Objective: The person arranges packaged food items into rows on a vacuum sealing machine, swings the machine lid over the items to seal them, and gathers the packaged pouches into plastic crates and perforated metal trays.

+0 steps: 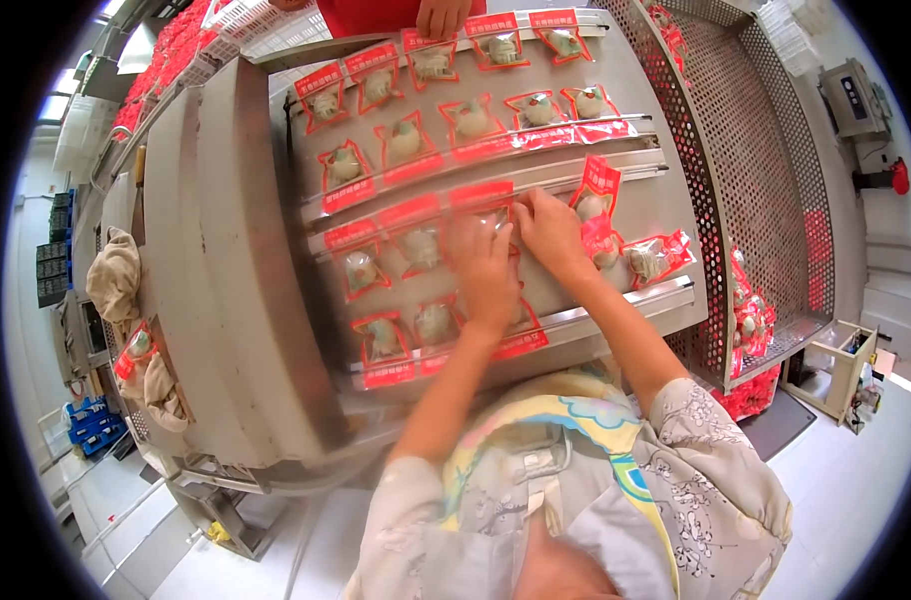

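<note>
My left hand [484, 262] is over the third packet of the near upper row, blurred, its fingers at a red and clear packet [488, 205]. Close on its right, my right hand [551, 230] has its fingertips pressed together at the same packet's right edge; what they pinch is too small to make out. Left of my hands lie packets with pale contents, one of them a packet [362, 268] with its red band up. To the right, loose packets [648, 260] lie at angles, some overlapping. All rest on a metal plate [556, 285] with metal bars.
Across the plate, a co-worker's hand [443, 16] touches a packet in the far row. A perforated metal tray [766, 150] with red packets [751, 315] stands at the right. A wide metal cover [216, 270] is at the left, with cloths [118, 277] beyond it.
</note>
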A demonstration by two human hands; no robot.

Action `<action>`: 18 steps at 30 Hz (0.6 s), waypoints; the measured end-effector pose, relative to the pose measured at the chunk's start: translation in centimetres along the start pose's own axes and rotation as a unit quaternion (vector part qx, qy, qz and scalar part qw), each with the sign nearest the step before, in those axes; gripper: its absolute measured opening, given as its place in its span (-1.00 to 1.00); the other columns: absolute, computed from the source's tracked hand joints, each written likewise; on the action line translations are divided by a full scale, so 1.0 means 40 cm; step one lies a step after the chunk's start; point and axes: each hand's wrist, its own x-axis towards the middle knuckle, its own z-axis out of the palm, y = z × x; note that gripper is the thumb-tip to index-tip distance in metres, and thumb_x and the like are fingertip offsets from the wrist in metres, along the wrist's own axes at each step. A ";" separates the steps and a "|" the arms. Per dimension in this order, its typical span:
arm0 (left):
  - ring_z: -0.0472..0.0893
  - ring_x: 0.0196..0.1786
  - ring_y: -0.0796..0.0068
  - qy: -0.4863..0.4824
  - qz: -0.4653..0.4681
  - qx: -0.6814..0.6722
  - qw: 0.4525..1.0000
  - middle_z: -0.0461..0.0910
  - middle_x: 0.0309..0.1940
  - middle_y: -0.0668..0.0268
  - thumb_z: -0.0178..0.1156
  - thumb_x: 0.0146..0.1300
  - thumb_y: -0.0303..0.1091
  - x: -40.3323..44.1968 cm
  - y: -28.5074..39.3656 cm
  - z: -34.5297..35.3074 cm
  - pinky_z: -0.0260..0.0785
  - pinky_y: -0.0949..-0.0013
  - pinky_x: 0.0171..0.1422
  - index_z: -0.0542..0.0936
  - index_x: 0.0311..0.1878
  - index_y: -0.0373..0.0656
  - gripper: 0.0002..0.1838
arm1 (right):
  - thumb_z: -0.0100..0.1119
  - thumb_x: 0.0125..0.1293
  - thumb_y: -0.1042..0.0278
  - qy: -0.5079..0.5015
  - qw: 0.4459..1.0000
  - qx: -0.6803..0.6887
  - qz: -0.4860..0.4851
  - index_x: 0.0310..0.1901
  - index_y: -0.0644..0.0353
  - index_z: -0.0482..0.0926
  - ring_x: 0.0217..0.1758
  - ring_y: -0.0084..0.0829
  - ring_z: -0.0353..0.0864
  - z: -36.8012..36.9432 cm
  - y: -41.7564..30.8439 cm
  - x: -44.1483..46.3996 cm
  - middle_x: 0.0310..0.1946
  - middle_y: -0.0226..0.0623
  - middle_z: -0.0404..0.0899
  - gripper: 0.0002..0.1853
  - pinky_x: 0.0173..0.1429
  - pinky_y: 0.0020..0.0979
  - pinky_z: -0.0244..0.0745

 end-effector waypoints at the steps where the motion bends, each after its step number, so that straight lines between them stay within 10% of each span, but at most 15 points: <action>1: 0.33 0.29 0.03 0.010 0.000 0.000 1.000 0.46 0.14 0.14 0.28 -0.03 -0.56 0.001 -0.008 0.010 0.16 0.06 0.37 0.52 0.07 -0.19 -0.51 | 0.17 0.20 0.34 0.052 0.996 -0.051 -0.053 -0.39 0.18 0.57 -0.25 -0.14 0.61 -0.011 -0.031 0.004 -0.42 -0.20 0.56 -0.89 -0.20 -0.18 0.53; 11: 0.40 0.20 0.02 0.038 -0.004 -0.010 0.999 0.47 0.08 0.09 0.27 0.00 -0.54 0.030 0.034 -0.009 0.21 0.06 0.32 0.50 0.06 -0.20 -0.53 | 0.24 0.12 0.36 0.014 0.982 -0.061 -0.177 -0.32 0.17 0.58 -0.19 -0.24 0.59 -0.109 -0.079 0.053 -0.31 -0.27 0.53 -0.88 -0.19 -0.21 0.50; 18: 0.48 0.13 0.08 0.009 0.023 -0.175 0.984 0.46 0.10 0.05 0.19 0.12 -0.56 0.124 0.111 0.114 0.29 0.14 0.24 0.44 0.13 -0.22 -0.55 | 0.23 0.24 0.30 0.142 0.990 0.020 0.015 -0.17 0.30 0.60 -0.35 -0.40 0.58 -0.280 0.232 -0.012 -0.31 -0.25 0.57 -0.76 -0.24 -0.41 0.48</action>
